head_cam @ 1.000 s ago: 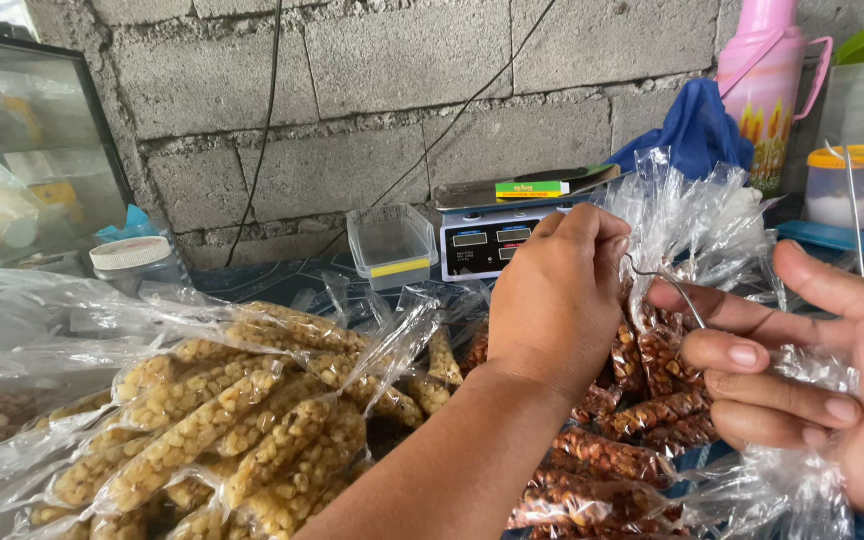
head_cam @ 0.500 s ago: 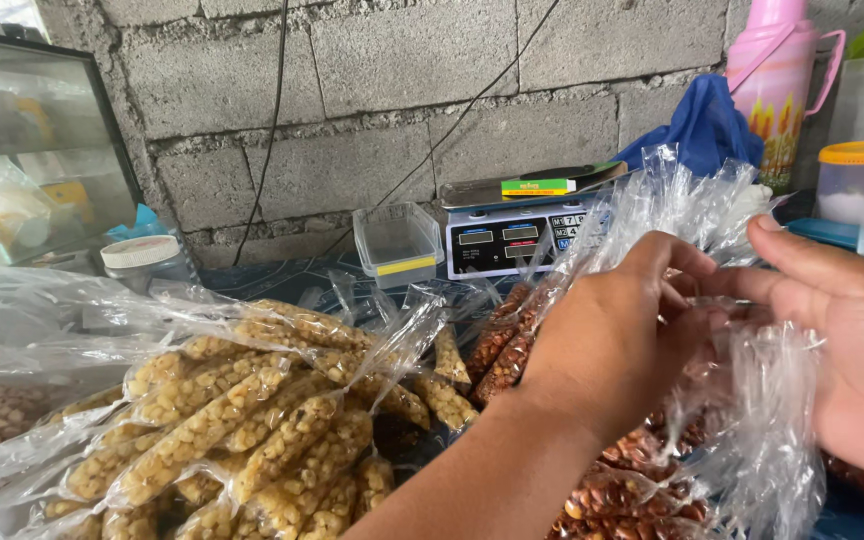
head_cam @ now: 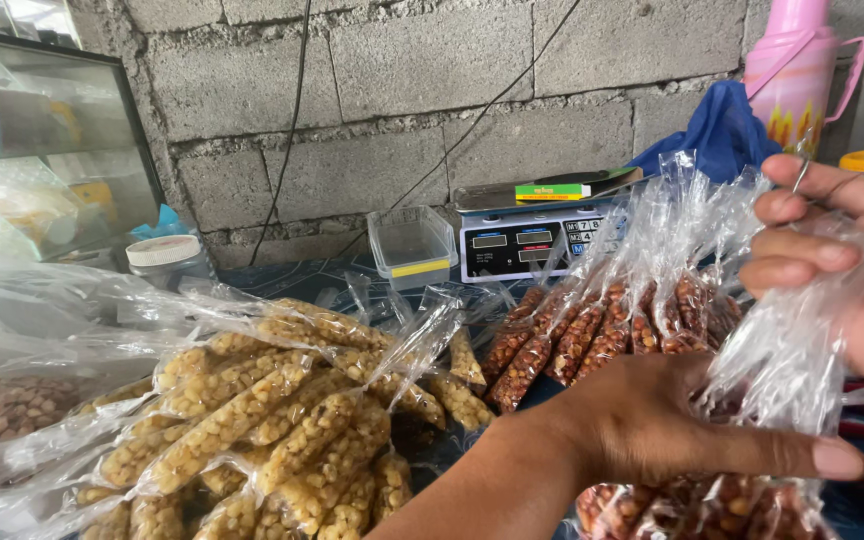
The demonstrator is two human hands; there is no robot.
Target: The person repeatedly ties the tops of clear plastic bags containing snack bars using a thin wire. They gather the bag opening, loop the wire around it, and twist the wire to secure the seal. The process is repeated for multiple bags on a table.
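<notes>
My left hand reaches in from the bottom and rests against a bunch of small packets of red-brown nuts, thumb stretched to the right. My right hand at the right edge pinches the upper part of a large clear plastic bag that hangs around some of these packets. More nut packets show below my left hand. Whether the left hand grips the packets or only presses them I cannot tell.
A heap of packets of yellow puffed corn in clear plastic lies to the left. Behind stand a digital scale, a small clear tub, a white-lidded jar, a blue cloth, a pink flask and a glass case.
My left hand dropped from the top of the bag down to the nut packets. My right hand rose and closed on the bag's plastic.
</notes>
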